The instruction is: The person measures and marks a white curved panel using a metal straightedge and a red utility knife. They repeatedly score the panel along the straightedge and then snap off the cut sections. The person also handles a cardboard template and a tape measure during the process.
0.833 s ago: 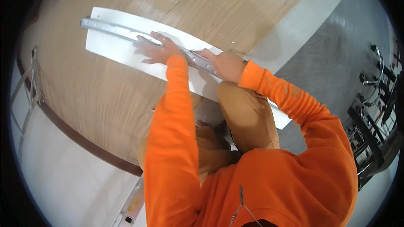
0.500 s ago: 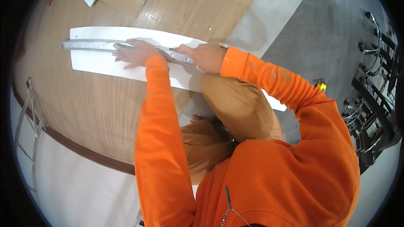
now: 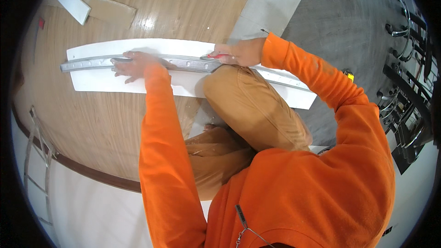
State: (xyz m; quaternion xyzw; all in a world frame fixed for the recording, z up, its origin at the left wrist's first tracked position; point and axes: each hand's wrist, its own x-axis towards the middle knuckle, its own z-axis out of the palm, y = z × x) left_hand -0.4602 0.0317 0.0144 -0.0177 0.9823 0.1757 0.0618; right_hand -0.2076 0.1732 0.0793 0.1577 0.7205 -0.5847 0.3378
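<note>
A long white board [image 3: 183,90] lies across the floor in front of my knees, and along its length runs a silver metal channel strip [image 3: 184,63]. My left hand [image 3: 137,65] is spread flat with fingers apart, pressing on the strip left of the middle. Farther right, my right hand [image 3: 245,52] is closed round a slim red tool with a thin dark tip [image 3: 217,56], its tip pointing left along the strip's far edge. My knee and right hand hide part of the strip, and the tool's kind is not clear.
A narrow white piece [image 3: 71,1] lies over brown cardboard [image 3: 112,14] at the far left. A ladder [image 3: 37,156] stands at left beside the wall. A yellow tape measure [image 3: 349,76] sits on the grey floor at right, near black chairs with chrome parts [image 3: 404,87].
My right hand has moved right along the strip, and more of the red tool shows. My left hand stays at the same place on the strip. The whole view has shifted.
</note>
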